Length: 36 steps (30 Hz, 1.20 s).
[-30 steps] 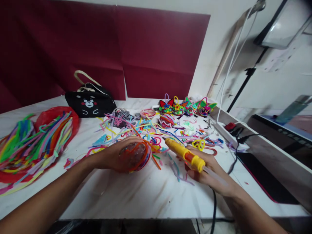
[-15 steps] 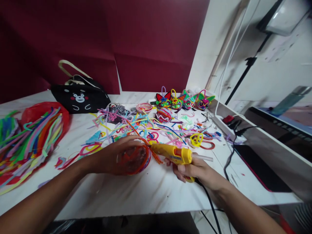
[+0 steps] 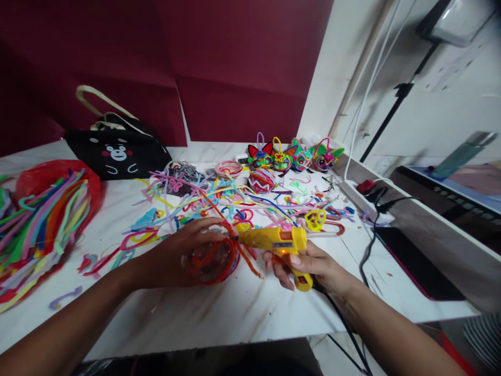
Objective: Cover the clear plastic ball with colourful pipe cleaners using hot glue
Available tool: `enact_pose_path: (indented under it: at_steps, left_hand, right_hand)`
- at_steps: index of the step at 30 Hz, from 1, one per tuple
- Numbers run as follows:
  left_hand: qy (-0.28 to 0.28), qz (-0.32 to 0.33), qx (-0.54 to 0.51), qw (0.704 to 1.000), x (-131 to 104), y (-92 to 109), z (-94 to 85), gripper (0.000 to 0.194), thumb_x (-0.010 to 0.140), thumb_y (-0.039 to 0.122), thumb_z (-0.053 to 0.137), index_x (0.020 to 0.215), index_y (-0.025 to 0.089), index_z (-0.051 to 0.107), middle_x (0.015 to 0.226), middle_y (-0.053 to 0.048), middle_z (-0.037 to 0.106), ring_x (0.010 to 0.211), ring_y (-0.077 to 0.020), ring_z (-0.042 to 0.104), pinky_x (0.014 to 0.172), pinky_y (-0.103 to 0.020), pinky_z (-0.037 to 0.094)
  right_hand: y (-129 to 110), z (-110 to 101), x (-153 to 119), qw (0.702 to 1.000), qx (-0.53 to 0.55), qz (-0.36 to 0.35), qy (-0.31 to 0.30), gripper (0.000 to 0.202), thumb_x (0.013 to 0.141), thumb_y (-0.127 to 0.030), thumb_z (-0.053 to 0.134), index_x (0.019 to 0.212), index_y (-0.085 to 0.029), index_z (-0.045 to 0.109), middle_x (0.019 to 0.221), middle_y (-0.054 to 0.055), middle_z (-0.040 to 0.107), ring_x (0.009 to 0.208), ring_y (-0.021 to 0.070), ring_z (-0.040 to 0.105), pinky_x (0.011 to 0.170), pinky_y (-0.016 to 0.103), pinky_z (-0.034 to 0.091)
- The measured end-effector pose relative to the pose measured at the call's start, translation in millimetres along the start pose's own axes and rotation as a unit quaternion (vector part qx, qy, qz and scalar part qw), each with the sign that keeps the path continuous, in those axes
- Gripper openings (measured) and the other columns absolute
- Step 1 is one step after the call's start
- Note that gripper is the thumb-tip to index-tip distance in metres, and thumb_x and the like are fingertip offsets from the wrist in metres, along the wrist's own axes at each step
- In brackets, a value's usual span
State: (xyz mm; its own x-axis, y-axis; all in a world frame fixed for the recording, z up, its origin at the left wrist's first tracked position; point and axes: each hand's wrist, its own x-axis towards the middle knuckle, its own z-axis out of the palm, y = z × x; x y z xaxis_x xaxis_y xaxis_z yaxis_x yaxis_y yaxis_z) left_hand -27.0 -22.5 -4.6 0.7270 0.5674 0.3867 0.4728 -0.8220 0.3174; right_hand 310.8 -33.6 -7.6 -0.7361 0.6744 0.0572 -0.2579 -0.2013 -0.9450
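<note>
My left hand (image 3: pixel 178 255) is wrapped round a clear round container (image 3: pixel 209 259) with orange and red pipe cleaner about its rim. Loose orange pipe cleaner ends (image 3: pixel 249 260) stick out from it to the right. In my right hand (image 3: pixel 309 266) is a yellow glue gun (image 3: pixel 274 240), its small orange light lit. The gun's nozzle points left and meets, or nearly meets, the orange pipe cleaner at the container's rim; the exact contact is too small to tell.
Scattered pipe cleaners (image 3: pixel 223 198) cover the table's middle. Several cat-eared ornaments (image 3: pixel 282 158) stand behind. A red bag of pipe cleaners (image 3: pixel 27 180) and a black bag (image 3: pixel 117 156) are left. A phone-like black slab (image 3: pixel 418 261) and power strip (image 3: pixel 368 196) lie right.
The glue gun has turned in my right hand, so its handle and lit orange light now show. The orange ends now hang lower and farther right. The view has shifted slightly.
</note>
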Motion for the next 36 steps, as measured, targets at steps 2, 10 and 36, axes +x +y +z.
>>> enact_pose_path:
  at_steps: [2, 10, 36]
  left_hand:
    - [0.002, 0.008, -0.001, 1.0, 0, 2, -0.1, 0.082, 0.076, 0.031, 0.081, 0.147, 0.033, 0.039, 0.154, -0.014, 0.043, 0.141, -0.0335, 0.047, 0.109, -0.047, 0.05]
    - [0.02, 0.037, -0.006, 0.999, 0, 0, 3.2, 0.077, 0.081, 0.036, 0.077, 0.147, 0.032, 0.039, 0.153, -0.014, 0.042, 0.14, -0.0318, 0.047, 0.109, -0.045, 0.05]
    - [0.017, 0.016, -0.028, 0.999, 1, 0, 0.9, 0.081, 0.076, 0.04, 0.081, 0.145, 0.036, 0.039, 0.152, -0.012, 0.043, 0.137, -0.035, 0.049, 0.108, -0.048, 0.05]
  right_hand:
    - [1, 0, 1, 1.0, 0.007, 0.003, 0.002, 0.048, 0.084, -0.053, 0.072, 0.103, -0.009, 0.071, 0.07, 0.003, 0.061, 0.055, 0.0108, 0.055, 0.056, 0.025, 0.037]
    - [3, 1, 2, 1.0, 0.002, 0.007, 0.005, 0.047, 0.084, -0.053, 0.073, 0.106, -0.011, 0.072, 0.087, 0.007, 0.065, 0.06, 0.0107, 0.056, 0.059, 0.026, 0.039]
    - [-1, 6, -12, 0.997, -0.042, 0.054, 0.048, 0.052, 0.08, -0.06, 0.073, 0.098, -0.012, 0.07, 0.083, 0.006, 0.06, 0.063, 0.0109, 0.045, 0.055, 0.025, 0.031]
